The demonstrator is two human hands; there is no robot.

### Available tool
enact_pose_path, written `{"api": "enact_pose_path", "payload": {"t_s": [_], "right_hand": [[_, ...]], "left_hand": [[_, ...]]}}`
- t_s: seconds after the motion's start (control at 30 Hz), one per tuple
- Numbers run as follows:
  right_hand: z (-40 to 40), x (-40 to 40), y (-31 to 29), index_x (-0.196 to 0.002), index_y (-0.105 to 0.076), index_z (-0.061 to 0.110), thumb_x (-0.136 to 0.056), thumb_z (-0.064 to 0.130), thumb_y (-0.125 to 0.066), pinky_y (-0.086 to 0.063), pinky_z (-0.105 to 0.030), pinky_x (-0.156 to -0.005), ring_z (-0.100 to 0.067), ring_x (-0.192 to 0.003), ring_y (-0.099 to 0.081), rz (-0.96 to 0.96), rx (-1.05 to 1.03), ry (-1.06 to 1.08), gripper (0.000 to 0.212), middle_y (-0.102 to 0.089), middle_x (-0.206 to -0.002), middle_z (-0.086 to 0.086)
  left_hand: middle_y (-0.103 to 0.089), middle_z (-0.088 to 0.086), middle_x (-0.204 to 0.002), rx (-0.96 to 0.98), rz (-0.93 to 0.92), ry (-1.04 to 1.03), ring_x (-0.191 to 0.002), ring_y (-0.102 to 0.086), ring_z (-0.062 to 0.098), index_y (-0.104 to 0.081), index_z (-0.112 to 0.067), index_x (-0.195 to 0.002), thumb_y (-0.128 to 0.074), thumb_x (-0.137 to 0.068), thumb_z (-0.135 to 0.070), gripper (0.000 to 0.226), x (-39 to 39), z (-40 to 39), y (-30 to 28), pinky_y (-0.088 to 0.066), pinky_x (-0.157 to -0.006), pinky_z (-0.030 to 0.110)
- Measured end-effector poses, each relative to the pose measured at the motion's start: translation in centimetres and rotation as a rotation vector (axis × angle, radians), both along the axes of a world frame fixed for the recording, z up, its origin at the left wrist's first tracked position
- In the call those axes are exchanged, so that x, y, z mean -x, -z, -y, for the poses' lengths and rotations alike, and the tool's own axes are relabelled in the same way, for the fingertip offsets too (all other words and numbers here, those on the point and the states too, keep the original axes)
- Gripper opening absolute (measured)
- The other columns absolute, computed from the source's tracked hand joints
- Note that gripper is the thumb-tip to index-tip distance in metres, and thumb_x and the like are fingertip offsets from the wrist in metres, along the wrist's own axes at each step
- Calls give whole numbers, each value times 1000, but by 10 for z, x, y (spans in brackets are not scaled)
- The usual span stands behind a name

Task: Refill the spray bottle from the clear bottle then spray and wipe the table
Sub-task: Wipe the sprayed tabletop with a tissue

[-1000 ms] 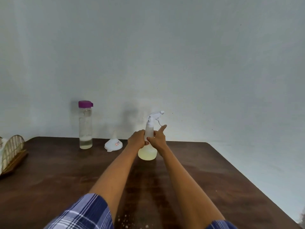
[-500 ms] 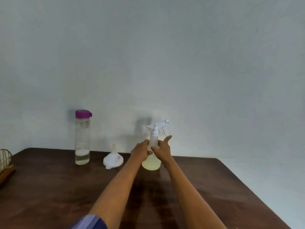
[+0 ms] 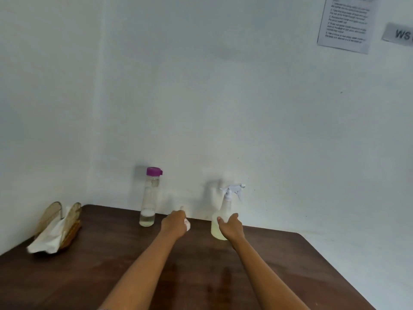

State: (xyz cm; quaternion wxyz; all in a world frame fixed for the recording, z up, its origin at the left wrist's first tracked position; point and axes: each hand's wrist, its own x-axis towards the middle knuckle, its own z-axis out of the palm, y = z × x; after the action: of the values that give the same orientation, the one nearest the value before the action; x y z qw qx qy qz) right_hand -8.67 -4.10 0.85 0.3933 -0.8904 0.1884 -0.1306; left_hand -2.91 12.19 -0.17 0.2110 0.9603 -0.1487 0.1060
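The spray bottle [image 3: 225, 211] stands at the back of the dark wooden table [image 3: 125, 260], its white trigger head on and pale yellowish liquid in its round base. My right hand [image 3: 232, 228] wraps the lower body, thumb across the front. The clear bottle [image 3: 149, 202] with a purple cap stands to the left, near the wall, with a little liquid at the bottom. Between them my left hand [image 3: 174, 222] closes over the white funnel [image 3: 187, 225], hiding most of it; its spout pokes up behind my fingers.
A wicker holder [image 3: 71, 222] with a white cloth [image 3: 48, 239] in it sits at the table's left back corner. The table's right edge runs diagonally from about [image 3: 335, 260]. A printed sheet [image 3: 345, 23] hangs on the wall.
Both hands left the spray bottle's neck: my left hand went left onto the funnel, my right hand dropped to the bottle's body. The view swung right and up, showing the holder again.
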Motion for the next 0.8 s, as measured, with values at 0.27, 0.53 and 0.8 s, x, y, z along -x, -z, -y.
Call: {"api": "enact_pose_path", "payload": {"t_s": [0.27,0.53,0.8], "right_hand": [[-121,43,-4,-53,-53,1,-97,37,-47,-42,-30,-69,-25,-60,-56,66,127,-222,57,-56,-56,-12],[-279,49,-19,-79,-70,-5,-95,48,-42,-53,-34,-86,-27,-76,-71,91,116,-507,63,-75,-84,-16],[-357,16,-4,-99,-67,7,-91,40,-53,-43,-29,-72,-23,-96,-63,185,357,-405,38,-69,-102,-7]], "left_hand": [[-64,6,-117,-55,-23,-141,-111,-60,23,-66,-14,-107,-54,-87,-15,23,95,-165,11,-47,-93,34],[-58,7,-126,-191,-205,-420,-114,-58,23,-54,-12,-122,-71,-81,-30,49,147,-326,1,-47,-94,33],[-46,11,-141,-87,-432,-411,-128,-49,24,-36,-2,-140,-67,-83,-40,75,138,-353,11,-40,-105,30]]}}
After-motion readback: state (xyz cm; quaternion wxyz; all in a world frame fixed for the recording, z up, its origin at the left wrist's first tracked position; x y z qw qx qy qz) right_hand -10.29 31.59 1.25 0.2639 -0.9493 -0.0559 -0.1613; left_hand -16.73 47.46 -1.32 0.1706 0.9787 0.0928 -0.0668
